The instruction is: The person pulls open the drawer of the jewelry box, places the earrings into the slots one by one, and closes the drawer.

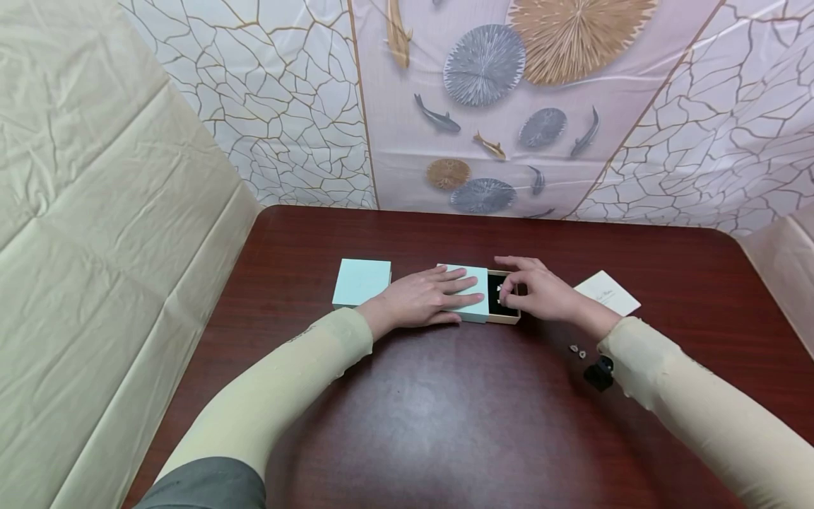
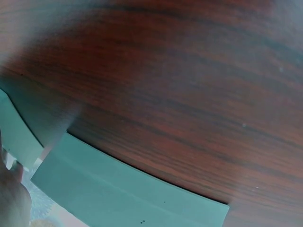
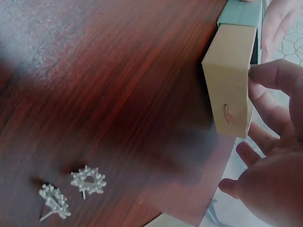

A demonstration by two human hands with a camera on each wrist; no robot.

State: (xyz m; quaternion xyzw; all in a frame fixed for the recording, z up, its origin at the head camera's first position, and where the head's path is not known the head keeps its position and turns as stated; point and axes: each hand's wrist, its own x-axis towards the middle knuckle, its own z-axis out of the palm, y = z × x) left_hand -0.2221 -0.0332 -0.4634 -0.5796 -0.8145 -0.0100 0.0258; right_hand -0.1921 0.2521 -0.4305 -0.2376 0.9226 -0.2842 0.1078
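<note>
My left hand [image 1: 432, 297] lies flat with straight fingers across the mint-green sleeve of a small jewelry box [image 1: 478, 309]. From the sleeve's right end a cream drawer [image 3: 227, 80] sticks out, with a ribbon loop on its front. Inside is a black insert [image 1: 493, 281] bearing small silvery pieces [image 1: 499, 288]. My right hand [image 1: 540, 290] reaches over the drawer, thumb and index finger bent down at those pieces; I cannot tell whether they pinch one. A pair of silver earrings [image 3: 88, 179] with ring-shaped, beaded fronts rests on the table nearer my right forearm.
A second mint-green box [image 1: 362, 281], closed, sits left of the first, beside my left wrist. A white printed card [image 1: 607, 293] lies to the right, behind my right wrist. The dark red wooden table [image 1: 407, 424] ends at a patterned cloth backdrop [image 1: 305, 106].
</note>
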